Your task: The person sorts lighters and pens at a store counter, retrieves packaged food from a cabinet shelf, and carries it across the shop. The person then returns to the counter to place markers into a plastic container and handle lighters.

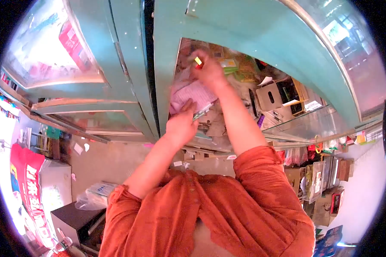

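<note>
My left hand [183,125] is closed on a thin, clear-looking packet with some green on it [203,112]. Its fingers lie against the lower edge of a pale pink striped cloth [192,95]. Farther in, my right hand [210,73] pinches a small yellow-and-red item [198,61], whose kind I cannot make out. That hand is slightly blurred and reaches over the top of the cloth. Close to its wrist is a green and yellow packet [230,66] inside the case.
Teal wooden framing [165,64] borders the opening on the left and above. An open cardboard box [270,97] with a handle hole stands right of my right forearm, near a purple strip [260,121]. A glass pane edge [298,120] crosses the lower right.
</note>
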The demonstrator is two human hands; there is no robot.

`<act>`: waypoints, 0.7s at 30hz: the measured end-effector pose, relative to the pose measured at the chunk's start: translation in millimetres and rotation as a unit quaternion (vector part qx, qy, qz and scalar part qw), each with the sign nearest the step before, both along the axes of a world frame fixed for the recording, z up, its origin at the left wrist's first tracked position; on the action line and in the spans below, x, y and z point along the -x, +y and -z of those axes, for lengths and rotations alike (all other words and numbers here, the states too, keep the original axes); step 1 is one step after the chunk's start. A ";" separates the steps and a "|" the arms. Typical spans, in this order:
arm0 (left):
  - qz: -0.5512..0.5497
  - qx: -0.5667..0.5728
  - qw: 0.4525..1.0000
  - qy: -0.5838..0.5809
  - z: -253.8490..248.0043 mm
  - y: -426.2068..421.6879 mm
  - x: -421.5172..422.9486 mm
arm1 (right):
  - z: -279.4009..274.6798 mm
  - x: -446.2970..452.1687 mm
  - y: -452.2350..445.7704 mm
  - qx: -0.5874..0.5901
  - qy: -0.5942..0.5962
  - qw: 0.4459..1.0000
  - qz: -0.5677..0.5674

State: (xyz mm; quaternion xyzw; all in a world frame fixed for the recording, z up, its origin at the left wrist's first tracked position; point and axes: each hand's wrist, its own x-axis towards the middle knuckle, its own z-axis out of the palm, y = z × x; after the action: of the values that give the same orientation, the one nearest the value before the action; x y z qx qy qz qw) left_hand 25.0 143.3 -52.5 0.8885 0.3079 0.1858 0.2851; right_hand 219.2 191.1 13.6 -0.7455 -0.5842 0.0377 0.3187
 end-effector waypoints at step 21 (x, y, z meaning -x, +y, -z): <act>0.059 -0.031 0.996 0.065 -12.3 -3.5 9.9 | -61.4 -42.2 -165.9 -0.253 0.421 0.870 -0.044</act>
State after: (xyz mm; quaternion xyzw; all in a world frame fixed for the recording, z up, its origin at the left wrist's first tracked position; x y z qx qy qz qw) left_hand 15.2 139.8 -40.2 0.9237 0.2669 0.1195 0.2475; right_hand 261.3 25.2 75.0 -0.5262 -0.4166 0.2134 0.7099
